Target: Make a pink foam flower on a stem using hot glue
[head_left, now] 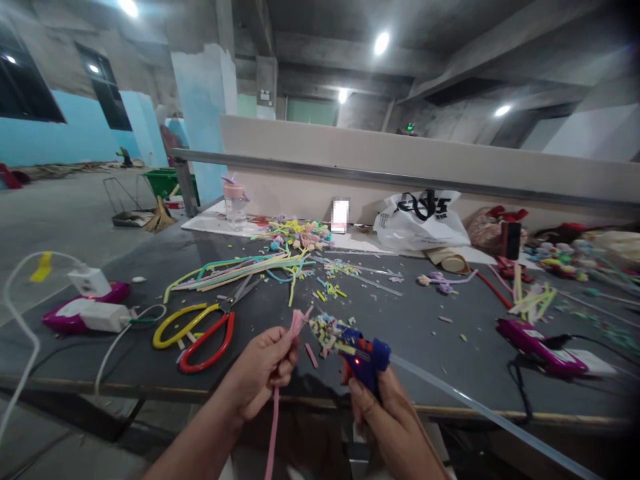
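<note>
My left hand (267, 363) is closed, pinching a pink pipe cleaner (273, 427) whose long end hangs below the table edge. A bunched pink tip (297, 321) sticks out above my fingers. My right hand (383, 407) grips the handle of a blue glue gun (365, 357) with a small red light lit. Bits of coloured fuzz (325, 333) cover its front end, hiding most of the nozzle, which points at the pink tip. A long clear glue stick (465, 400) runs out of its back to the lower right.
Scissors (227, 307) with yellow and red handles lie left, beside a purple power strip (83, 310). Pipe cleaners (235, 272) and fuzzy pieces (300, 235) lie behind. A bottle (235, 207), a phone (341, 215) and a white bag (420, 223) stand at the back; another power strip (540, 347) lies right.
</note>
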Available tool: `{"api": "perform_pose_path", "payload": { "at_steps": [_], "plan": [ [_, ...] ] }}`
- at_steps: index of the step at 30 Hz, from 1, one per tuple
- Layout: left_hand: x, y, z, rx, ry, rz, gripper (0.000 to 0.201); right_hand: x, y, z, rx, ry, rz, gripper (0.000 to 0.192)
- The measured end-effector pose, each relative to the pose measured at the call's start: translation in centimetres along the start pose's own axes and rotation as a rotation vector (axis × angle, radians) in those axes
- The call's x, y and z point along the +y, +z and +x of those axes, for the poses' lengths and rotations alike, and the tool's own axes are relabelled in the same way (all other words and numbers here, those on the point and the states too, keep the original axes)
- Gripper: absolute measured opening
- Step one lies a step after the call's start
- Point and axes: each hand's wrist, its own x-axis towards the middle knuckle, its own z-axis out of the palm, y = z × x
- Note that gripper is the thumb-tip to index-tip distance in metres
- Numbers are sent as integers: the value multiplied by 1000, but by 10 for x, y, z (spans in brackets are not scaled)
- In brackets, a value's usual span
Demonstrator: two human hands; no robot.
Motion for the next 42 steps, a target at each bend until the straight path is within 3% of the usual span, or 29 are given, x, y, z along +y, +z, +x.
{"api": "perform_pose_path", "payload": {
  "at_steps": [4, 8, 11, 13, 16, 19, 23, 25, 27, 29, 32, 34, 35, 38, 40, 42],
  "plan": [
    [1, -1, -1, 17, -5, -20, 23, -5, 0, 0, -62, 35, 140, 29],
    [1, -3, -1, 23, -2, -53, 21, -10, -9, 7, 87, 141, 429, 31],
    [1, -4, -2, 31, -4, -62, 21, -10, -26, 17, 151, 345, 577, 38],
    [1, -4, -2, 32, -5, -63, 20, -6, -40, 23, 191, 438, 599, 40],
    [1, -3, -3, 30, -7, -64, 20, 5, -60, 32, 228, 436, 571, 37],
    [0, -3, -5, 42, -10, -56, 21, 13, -72, 42, 201, 429, 536, 30],
    [-1, -4, -5, 41, -8, -47, 21, 16, -81, 61, 127, 525, 550, 30],
    [-1, -5, -4, 42, -6, -46, 21, 16, -88, 71, 46, 558, 456, 34],
    [-1, -5, -4, 38, -4, -46, 20, 18, -99, 81, 8, 537, 163, 41],
    [0, -4, -3, 29, -3, -45, 21, 19, -112, 88, 38, 497, -168, 41],
    [0, -3, -3, 23, -6, -46, 21, 16, -119, 89, 123, 414, -378, 26],
    [1, -2, -3, 21, -9, -46, 20, 11, -105, 80, 146, 271, -464, 14],
    [1, -2, -3, 18, -7, -45, 20, 8, -91, 74, 108, 115, -552, 11],
    [0, -3, -3, 7, -2, -35, 19, -4, -34, 54, -132, -210, -566, 16],
    [-1, -3, -3, 12, -7, -27, 19, -12, 3, 47, -227, -292, -606, 19],
    [0, -3, -2, 22, -11, -16, 19, -19, 30, 47, -251, -274, -755, 18]
  ]
}}
